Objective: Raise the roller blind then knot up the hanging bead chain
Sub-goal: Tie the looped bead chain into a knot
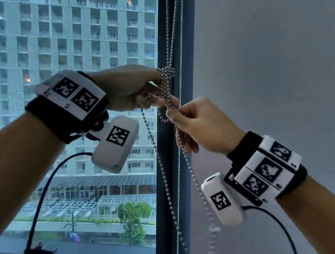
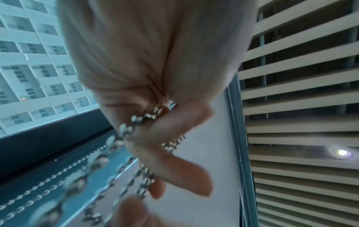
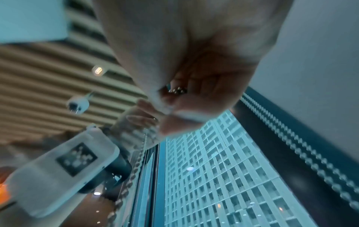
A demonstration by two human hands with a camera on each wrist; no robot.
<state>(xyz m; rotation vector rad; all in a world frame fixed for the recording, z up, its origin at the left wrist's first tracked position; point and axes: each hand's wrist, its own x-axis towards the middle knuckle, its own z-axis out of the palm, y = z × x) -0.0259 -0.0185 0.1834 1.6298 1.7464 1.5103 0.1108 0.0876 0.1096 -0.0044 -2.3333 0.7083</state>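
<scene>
A silver bead chain [image 1: 168, 48] hangs in several strands down the dark window frame. My left hand [image 1: 160, 95] holds a bunch of its loops [image 1: 165, 72], with strands wound round its curled fingers [image 2: 186, 176] and beads [image 2: 134, 121] crossing them. Just below and to the right, my right hand [image 1: 171, 112] pinches the chain between thumb and forefinger, and beads [image 3: 177, 90] show inside its curled fingers. A loose strand [image 1: 196, 179] trails down from the right hand. No blind covers the glass in the head view.
The dark window frame [image 1: 172, 166] runs upright between the glass [image 1: 69, 42], which shows tall buildings, and a plain grey wall [image 1: 273, 74] on the right. A black cable [image 1: 41, 188] hangs from each wrist camera. A slatted ceiling [image 2: 301, 92] is overhead.
</scene>
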